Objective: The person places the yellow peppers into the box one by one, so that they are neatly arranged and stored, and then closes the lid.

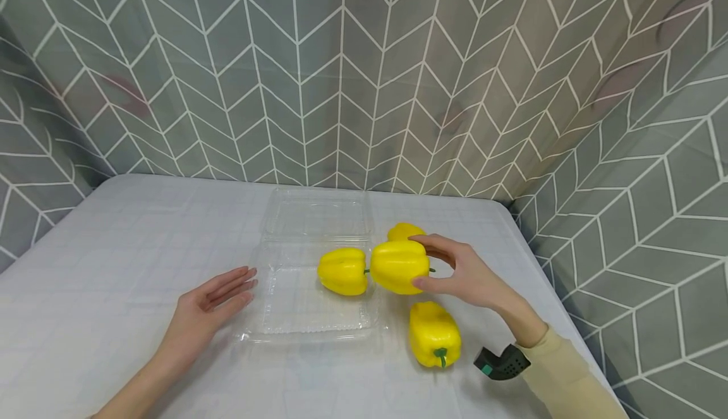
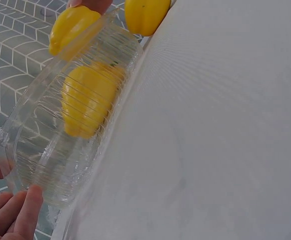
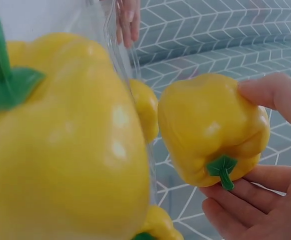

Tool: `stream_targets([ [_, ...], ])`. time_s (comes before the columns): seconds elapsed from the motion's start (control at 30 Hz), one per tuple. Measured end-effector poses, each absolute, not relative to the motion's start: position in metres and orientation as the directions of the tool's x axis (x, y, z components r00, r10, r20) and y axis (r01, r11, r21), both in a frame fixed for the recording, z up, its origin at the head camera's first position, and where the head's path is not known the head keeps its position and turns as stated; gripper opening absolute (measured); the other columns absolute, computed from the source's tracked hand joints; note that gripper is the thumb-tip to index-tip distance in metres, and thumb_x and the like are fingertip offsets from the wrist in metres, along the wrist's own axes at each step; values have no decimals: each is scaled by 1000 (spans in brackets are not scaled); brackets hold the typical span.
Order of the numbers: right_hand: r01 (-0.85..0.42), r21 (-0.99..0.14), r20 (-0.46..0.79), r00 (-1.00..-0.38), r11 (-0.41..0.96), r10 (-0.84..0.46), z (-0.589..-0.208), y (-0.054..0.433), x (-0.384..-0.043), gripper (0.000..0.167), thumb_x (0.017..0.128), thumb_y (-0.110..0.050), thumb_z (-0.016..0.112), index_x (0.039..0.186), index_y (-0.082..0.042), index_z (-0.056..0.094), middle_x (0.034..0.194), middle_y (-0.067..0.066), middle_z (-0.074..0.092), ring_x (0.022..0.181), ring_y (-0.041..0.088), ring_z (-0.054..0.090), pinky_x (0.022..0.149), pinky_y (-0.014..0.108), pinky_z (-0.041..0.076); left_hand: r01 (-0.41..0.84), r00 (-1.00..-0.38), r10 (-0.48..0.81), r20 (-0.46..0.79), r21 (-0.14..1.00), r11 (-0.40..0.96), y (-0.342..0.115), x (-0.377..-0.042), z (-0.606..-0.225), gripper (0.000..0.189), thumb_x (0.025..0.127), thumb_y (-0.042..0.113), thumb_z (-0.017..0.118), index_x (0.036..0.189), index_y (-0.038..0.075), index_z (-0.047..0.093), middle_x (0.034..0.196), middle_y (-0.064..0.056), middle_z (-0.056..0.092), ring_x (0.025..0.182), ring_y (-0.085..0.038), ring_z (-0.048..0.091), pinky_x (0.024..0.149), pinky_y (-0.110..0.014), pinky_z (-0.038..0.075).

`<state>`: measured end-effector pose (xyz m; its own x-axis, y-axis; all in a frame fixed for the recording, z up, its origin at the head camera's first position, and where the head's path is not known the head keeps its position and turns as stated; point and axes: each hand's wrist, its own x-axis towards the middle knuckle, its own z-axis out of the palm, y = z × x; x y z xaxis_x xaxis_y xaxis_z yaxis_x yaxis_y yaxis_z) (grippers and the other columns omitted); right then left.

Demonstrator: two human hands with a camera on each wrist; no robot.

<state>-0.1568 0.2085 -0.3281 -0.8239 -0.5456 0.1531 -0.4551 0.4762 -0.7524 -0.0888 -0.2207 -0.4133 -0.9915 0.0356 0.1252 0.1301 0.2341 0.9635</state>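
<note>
My right hand [image 1: 469, 273] grips a glossy yellow bell pepper [image 1: 396, 268] between thumb and fingers, its green stem pointing back toward the palm. In the head view this pepper overlaps the right edge of a clear plastic clamshell container [image 1: 313, 321]. Another yellow pepper [image 1: 341, 272] lies on its side in the container's near half, stem to the right. At the container's left side is my left hand [image 1: 207, 302], fingers loosely extended and holding nothing. The left wrist view has its fingertips [image 2: 33, 197] right at the container's rim [image 2: 5, 135].
Right of the container, a yellow pepper [image 1: 435, 337] lies nearer me, stem toward me. One more [image 1: 405, 230] sits farther back, partly hidden by the held pepper. The container's lid [image 1: 318, 213] lies folded back. Patterned curtains [image 1: 341, 90] hang behind the white-covered table [image 1: 142, 236].
</note>
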Motion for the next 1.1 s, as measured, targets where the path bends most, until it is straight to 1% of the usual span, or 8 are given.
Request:
stream_targets([
  [0.27,-471,-743,157,-813,475,-560,-320,198,-153,63,85,-22,80,141,-12,54,140,1,58,131,27,53,113,50,41,133,-991,33,129,962,238,-221,-89,-414,56,96,19,69,145,1,48,136,5,64,117,1,63,90,-12,52],
  [0.43,-478,-749,168,-807,458,-567,-318,193,-152,63,85,-21,80,141,-12,54,141,1,58,130,25,54,114,49,40,140,-990,35,135,961,240,-221,-89,-414,55,96,18,69,144,0,49,136,3,64,117,0,63,90,-13,52],
  [0.57,-484,-752,171,-799,448,-576,-317,187,-151,63,85,-21,80,141,-13,54,141,0,57,127,22,56,114,47,41,147,-989,39,141,958,245,-221,-88,-414,54,96,19,68,144,1,50,137,2,64,117,0,64,90,-13,52],
  [0.67,-488,-748,175,-799,450,-575,-315,182,-151,63,84,-21,81,141,-14,54,138,-1,58,122,19,58,112,48,42,148,-989,38,143,956,252,-221,-88,-414,54,97,20,68,144,2,50,137,2,64,117,0,63,90,-13,52],
  [0.8,-487,-750,176,-800,448,-574,-312,175,-150,63,84,-23,81,141,-15,55,138,-2,58,120,17,58,110,51,44,150,-989,36,145,953,262,-220,-88,-414,54,97,21,68,144,2,50,137,2,64,116,1,63,90,-12,52],
  [1.1,-505,-747,191,-786,432,-589,-307,164,-148,63,84,-24,81,142,-17,54,136,-4,58,122,17,58,107,53,47,163,-987,38,158,954,253,-221,-88,-415,53,96,19,69,143,2,51,136,0,64,116,0,64,90,-13,52],
])
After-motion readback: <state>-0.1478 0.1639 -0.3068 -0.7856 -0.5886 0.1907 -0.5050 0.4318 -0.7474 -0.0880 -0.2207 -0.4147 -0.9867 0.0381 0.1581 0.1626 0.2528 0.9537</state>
